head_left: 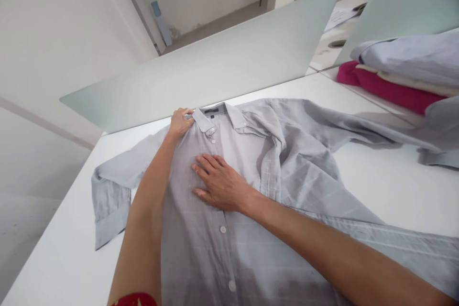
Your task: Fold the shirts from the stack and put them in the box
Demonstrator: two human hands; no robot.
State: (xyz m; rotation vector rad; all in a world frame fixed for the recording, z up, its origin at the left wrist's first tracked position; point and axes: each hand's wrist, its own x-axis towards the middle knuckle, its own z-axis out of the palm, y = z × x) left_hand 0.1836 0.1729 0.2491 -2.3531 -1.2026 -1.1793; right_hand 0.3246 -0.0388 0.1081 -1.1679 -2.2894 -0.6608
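A grey button-up shirt (193,229) lies unbuttoned on the white table, collar toward the far edge. Its left-side front is spread flat, while the right-side front is folded back and wrinkled. My left hand (181,122) pinches the shirt at the shoulder, right beside the collar (203,120). Fingers spread, my right hand (220,184) rests flat on the shirt's chest near the button edge. One sleeve (111,201) is bent down at the left; the other sleeve (344,124) stretches out to the right.
A frosted glass divider (201,71) stands along the far edge of the white table (57,248). Folded clothes are stacked at the right, among them a magenta garment (390,88) under a pale blue one (412,57). A second glass panel (412,5) rises behind the stack.
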